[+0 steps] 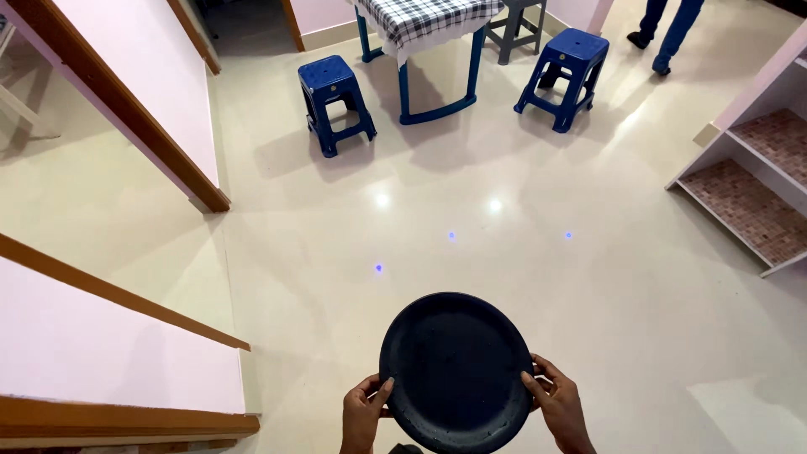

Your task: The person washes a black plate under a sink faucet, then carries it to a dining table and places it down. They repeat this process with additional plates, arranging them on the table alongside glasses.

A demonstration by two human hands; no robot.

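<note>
Above the pale tiled floor (pixel 521 277), a round dark plate (pixel 456 370) is held level in front of the body. Its left rim is gripped by the left hand (pixel 363 414), its right rim by the right hand (pixel 558 407), fingers curled under and thumbs on top. Well beyond the plate, a table (pixel 424 17) with a checked cloth is seen, flanked by two blue stools (pixel 334 101). The carrying step appears to be in hand; a steady, level grip is called for while the plate is walked across.
</note>
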